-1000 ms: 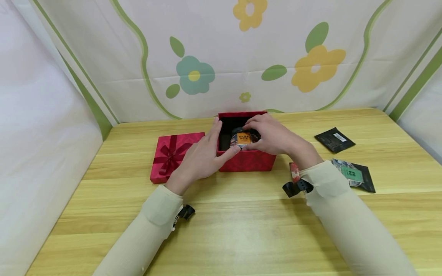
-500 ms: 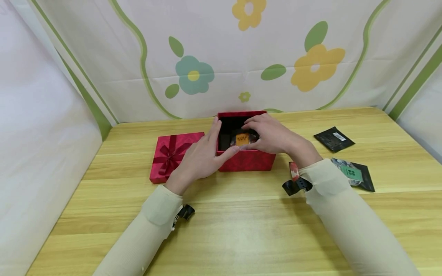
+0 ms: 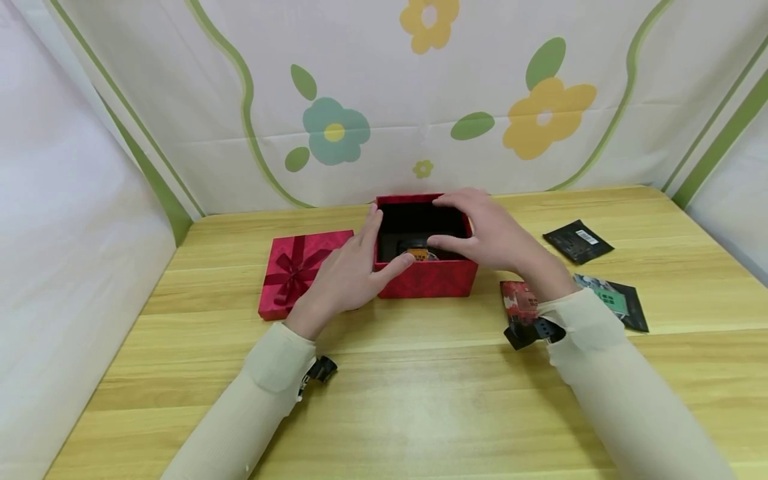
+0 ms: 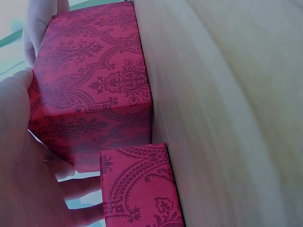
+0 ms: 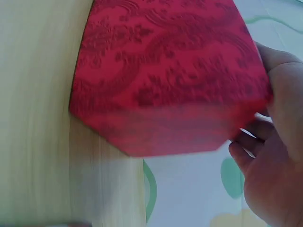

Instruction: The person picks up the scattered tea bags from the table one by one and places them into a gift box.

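A red patterned gift box (image 3: pixel 429 281) stands without its lid at the back of the table. Inside, low behind the front wall, sits a packet with an orange label (image 3: pixel 418 255); most of it is hidden. My left hand (image 3: pixel 354 270) rests against the box's left side with straight fingers, its thumb lying over the front rim. Over the right part of the opening is my right hand (image 3: pixel 492 230), thumb and fingers spread apart, nothing between them. The right wrist view has this hand (image 5: pixel 277 161) at the edge of the box (image 5: pixel 170 66).
The box's lid (image 3: pixel 291 277), tied with a dark red bow, lies left of the box, partly behind the left hand. To the right lie a black packet with a barcode (image 3: pixel 577 241), a green-labelled packet (image 3: pixel 613 301) and a red packet (image 3: pixel 516 299) partly under the right wrist.
The orange-labelled packet has gone lower into the box and my right hand has let go of it. That hand has risen slightly and moved right, its fingers spreading. The left hand stays put.
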Motion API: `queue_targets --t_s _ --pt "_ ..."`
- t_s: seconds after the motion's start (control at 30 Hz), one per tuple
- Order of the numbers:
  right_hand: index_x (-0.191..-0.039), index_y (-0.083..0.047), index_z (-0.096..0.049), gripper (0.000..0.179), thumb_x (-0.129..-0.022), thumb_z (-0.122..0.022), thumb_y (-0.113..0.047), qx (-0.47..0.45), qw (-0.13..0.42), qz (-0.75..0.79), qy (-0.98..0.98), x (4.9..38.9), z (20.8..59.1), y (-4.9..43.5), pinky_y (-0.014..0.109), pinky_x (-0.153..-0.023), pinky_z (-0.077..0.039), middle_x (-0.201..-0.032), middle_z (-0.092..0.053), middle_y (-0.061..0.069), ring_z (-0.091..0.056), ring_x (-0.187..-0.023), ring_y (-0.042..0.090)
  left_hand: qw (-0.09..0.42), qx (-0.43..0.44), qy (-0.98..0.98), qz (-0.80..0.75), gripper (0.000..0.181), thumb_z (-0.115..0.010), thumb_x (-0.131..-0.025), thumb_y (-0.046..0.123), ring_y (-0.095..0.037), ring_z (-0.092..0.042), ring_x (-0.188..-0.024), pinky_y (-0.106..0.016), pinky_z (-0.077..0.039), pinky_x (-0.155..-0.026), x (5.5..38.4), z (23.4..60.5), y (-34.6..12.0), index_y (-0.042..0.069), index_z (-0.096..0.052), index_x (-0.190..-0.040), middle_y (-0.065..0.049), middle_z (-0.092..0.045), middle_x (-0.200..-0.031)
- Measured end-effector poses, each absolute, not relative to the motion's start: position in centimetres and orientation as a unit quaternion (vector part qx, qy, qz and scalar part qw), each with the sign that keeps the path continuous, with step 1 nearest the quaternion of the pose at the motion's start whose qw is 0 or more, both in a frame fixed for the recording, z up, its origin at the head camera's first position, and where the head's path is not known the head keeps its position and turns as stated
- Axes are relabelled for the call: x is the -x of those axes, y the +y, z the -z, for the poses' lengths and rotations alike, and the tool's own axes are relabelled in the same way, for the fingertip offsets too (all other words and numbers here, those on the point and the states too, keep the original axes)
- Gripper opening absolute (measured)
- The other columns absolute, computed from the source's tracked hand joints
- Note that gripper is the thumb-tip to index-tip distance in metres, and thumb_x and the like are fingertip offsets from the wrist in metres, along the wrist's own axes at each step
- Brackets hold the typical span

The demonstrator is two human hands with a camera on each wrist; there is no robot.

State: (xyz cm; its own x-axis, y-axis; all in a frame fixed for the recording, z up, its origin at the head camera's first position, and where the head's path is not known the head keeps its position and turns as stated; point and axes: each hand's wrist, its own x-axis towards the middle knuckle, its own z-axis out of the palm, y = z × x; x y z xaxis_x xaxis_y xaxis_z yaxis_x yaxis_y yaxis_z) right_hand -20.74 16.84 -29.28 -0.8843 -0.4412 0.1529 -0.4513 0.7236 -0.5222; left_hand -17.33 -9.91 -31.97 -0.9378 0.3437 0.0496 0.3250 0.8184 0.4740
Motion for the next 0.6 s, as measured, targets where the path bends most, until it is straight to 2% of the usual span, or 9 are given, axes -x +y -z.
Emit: queue_targets --t_s 0.17,0.2,0.27,0.3,0.37,0.4,0.47,0.6 --pt "-0.16 -0.021 -0.048 0.073 -0.098 -0.073 -0.051 -0.215 0.028 -0.322 -0.922 19.7 29.1 19.4 0.066 -0.122 -0.032 -0.165 -0.045 0.007 -0.039 -0.155 0.034 0.015 -0.177 0.953 -0.245 0.104 -0.042 -0.098 0.081 -0.031 -0.059 -0.142 -0.046 -0.057 -0.094 17.3 32.0 -10.0 0.021 -0.001 -0.173 0.009 0.0 -0.181" --pt "-0.161 -0.021 -0.047 0.073 -0.098 -0.073 -0.05 -0.211 0.032 -0.327 -0.921 19.4 29.0 20.0 0.066 -0.121 -0.032 -0.165 -0.046 0.008 -0.04 -0.153 0.035 0.014 -0.178 0.953 -0.244 0.104 -0.043 -0.098 0.081 -0.03 -0.063 -0.135 -0.045 -0.058 -0.089 17.3 32.0 -10.1 0.021 -0.001 -0.173 0.009 0.0 -0.181" --pt "-0.161 -0.021 -0.046 0.074 -0.098 -0.074 -0.048 -0.202 0.038 -0.336 -0.919 19.1 29.0 21.0 0.065 -0.12 -0.033 -0.163 -0.048 0.008 -0.042 -0.15 0.035 0.015 -0.176 0.954 -0.243 0.104 -0.043 -0.098 0.081 -0.028 -0.072 -0.109 -0.04 -0.055 -0.072 17.3 32.0 -10.1 0.022 0.0 -0.173 0.009 0.0 -0.181" --pt "-0.161 -0.022 -0.045 0.075 -0.098 -0.075 -0.048 -0.197 0.039 -0.34 -0.919 18.9 29.0 21.5 0.065 -0.12 -0.033 -0.162 -0.049 0.008 -0.043 -0.149 0.036 0.017 -0.175 0.954 -0.243 0.104 -0.043 -0.098 0.081 -0.026 -0.072 -0.094 -0.038 -0.051 -0.065 17.3 32.0 -10.2 0.022 0.0 -0.173 0.01 0.001 -0.18" --pt "-0.162 -0.023 -0.045 0.075 -0.097 -0.076 -0.047 -0.189 0.039 -0.345 -0.918 18.5 29.0 22.5 0.065 -0.12 -0.033 -0.161 -0.05 0.008 -0.044 -0.148 0.036 0.019 -0.172 0.955 -0.242 0.104 -0.043 -0.098 0.081 -0.022 -0.064 -0.071 -0.035 -0.041 -0.056 17.3 32.0 -10.3 0.023 0.001 -0.173 0.01 0.001 -0.18" --pt "-0.161 -0.023 -0.045 0.075 -0.097 -0.077 -0.046 -0.186 0.04 -0.348 -0.918 18.3 29.0 22.9 0.065 -0.12 -0.033 -0.16 -0.05 0.008 -0.044 -0.148 0.037 0.02 -0.171 0.955 -0.242 0.104 -0.043 -0.098 0.081 -0.021 -0.06 -0.066 -0.035 -0.038 -0.053 17.3 32.1 -10.3 0.023 0.002 -0.173 0.011 0.002 -0.18" --pt "-0.161 -0.024 -0.046 0.074 -0.097 -0.078 -0.043 -0.183 0.041 -0.352 -0.917 18.0 28.9 23.8 0.065 -0.12 -0.032 -0.16 -0.051 0.008 -0.044 -0.148 0.037 0.021 -0.17 0.955 -0.241 0.104 -0.043 -0.098 0.081 -0.021 -0.06 -0.066 -0.035 -0.036 -0.053 17.4 32.1 -10.4 0.024 0.002 -0.173 0.011 0.002 -0.18" --pt "-0.158 -0.023 -0.049 0.073 -0.095 -0.082 -0.036 -0.182 0.042 -0.349 -0.918 17.3 29.2 25.5 0.068 -0.117 -0.032 -0.158 -0.052 0.009 -0.045 -0.146 0.038 0.017 -0.172 0.955 -0.24 0.104 -0.042 -0.098 0.081 -0.025 -0.07 -0.1 -0.035 -0.042 -0.056 17.4 32.2 -10.5 0.023 0.0 -0.173 0.011 0.001 -0.18"
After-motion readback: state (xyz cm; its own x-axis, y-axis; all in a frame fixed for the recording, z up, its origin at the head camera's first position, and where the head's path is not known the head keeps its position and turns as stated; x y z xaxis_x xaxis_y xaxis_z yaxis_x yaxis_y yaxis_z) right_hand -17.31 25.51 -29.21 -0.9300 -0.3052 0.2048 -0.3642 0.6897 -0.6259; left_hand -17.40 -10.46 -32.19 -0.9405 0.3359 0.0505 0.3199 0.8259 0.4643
